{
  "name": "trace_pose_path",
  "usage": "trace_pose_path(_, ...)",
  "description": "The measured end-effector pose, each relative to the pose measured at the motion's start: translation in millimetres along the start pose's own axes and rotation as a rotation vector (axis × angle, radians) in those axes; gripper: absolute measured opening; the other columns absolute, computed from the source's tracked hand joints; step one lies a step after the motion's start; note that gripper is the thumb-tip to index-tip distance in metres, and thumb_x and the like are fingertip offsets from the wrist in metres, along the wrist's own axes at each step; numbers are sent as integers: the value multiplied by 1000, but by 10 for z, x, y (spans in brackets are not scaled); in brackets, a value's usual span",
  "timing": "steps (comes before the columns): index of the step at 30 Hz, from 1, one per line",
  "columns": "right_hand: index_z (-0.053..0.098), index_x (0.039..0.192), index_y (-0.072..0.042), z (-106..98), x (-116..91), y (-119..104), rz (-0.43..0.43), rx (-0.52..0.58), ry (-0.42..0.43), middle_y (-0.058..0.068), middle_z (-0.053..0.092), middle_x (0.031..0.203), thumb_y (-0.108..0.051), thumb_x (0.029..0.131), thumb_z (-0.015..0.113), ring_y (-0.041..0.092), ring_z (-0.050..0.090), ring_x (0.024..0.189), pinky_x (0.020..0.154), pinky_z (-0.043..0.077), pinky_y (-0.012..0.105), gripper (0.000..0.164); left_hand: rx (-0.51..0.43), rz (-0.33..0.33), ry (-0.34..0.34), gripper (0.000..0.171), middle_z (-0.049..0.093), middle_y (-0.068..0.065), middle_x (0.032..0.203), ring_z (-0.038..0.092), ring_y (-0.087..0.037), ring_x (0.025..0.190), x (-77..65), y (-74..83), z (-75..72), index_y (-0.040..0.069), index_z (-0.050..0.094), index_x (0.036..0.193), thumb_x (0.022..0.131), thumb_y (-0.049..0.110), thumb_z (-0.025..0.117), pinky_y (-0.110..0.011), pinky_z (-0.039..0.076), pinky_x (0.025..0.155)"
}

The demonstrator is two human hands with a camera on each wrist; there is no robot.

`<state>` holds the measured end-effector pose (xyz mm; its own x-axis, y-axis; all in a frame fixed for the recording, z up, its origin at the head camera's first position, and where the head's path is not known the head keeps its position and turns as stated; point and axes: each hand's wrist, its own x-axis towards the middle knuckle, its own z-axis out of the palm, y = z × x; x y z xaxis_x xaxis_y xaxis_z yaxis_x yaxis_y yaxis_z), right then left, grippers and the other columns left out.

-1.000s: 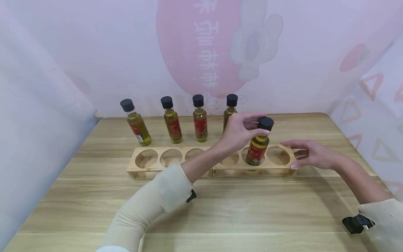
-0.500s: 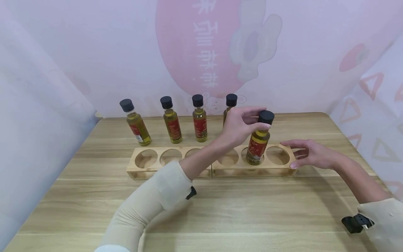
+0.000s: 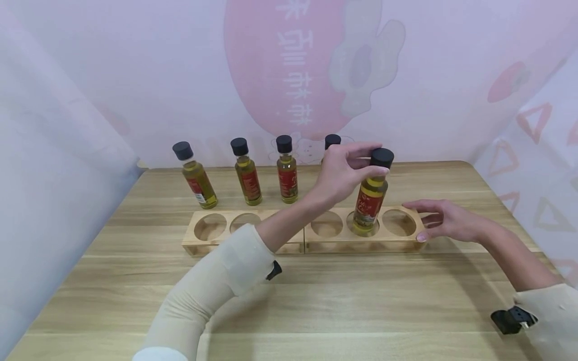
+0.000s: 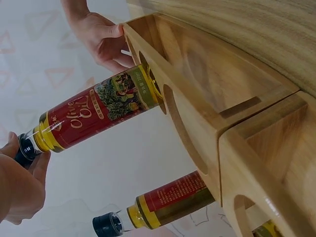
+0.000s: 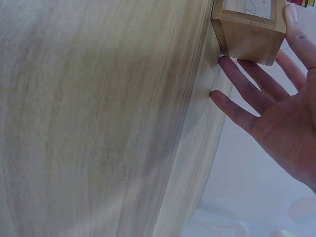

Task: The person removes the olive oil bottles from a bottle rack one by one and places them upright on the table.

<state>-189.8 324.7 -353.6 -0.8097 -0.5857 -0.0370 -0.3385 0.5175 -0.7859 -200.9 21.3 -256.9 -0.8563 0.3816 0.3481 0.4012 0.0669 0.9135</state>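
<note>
My left hand [image 3: 340,170] pinches the black cap of an olive oil bottle [image 3: 371,204] between thumb and fingers. The bottle, red-labelled and tilted slightly, has its base at the middle hole of the right wooden bottle rack [image 3: 388,246]. In the left wrist view, the base of this bottle [image 4: 94,111] shows right at the rim of the hole. My right hand [image 3: 456,223] holds the rack's right end, thumb at the front corner and index finger at the back one. In the right wrist view, the fingers [image 5: 247,86] spread along the rack's end wall [image 5: 252,37].
A second three-hole rack [image 3: 207,249] adjoins the left side. Behind the racks stand more oil bottles: a leftmost one [image 3: 198,183], another [image 3: 249,180], a third [image 3: 287,178], and one whose cap [image 3: 332,140] shows above my left hand. A printed cloth [image 3: 180,75] hangs behind the table.
My left hand has risen, drawing the bottle upward out of the rack hole so more of its lower part shows. My right hand has stayed at the rack's end.
</note>
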Motion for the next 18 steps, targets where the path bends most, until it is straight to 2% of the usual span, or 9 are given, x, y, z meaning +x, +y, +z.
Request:
trace_pose_path(3,47,147,10,-3,0,5,-6,-6,-3,36,51,145,-2,85,84,53,60,122,97,58,48,73,1,2,0,49,73,-17,124,76,-20,105,23,29,-16,0,67,135,88,4,83,-22,59,90)
trace_pose_path(9,47,149,9,1,-3,-10,15,5,-8,35,49,148,-5,86,84,54,59,123,98,56,31,75,-21,13,13,49,72,-19,125,75,-22,106,77,57,-34,-2,66,135,89,4,82,-21,58,91)
trace_pose_path(12,47,149,9,3,-7,-13,21,8,-12,35,48,148,-5,86,84,54,58,124,98,56,28,75,-23,2,21,50,72,-18,126,75,-19,107,108,75,-37,-1,66,136,89,5,82,-19,57,92)
trace_pose_path(15,47,149,9,5,-12,-19,25,6,-9,34,49,148,-5,86,84,54,59,124,98,57,31,74,-24,0,34,50,72,-17,125,75,-18,107,145,90,-38,-1,66,136,89,4,82,-19,57,93)
trace_pose_path(18,47,148,9,2,-17,-24,13,9,-9,35,48,148,-4,86,84,55,59,123,99,58,41,74,-33,13,50,49,73,-17,124,75,-19,106,188,97,-36,-2,66,135,89,3,82,-19,57,93)
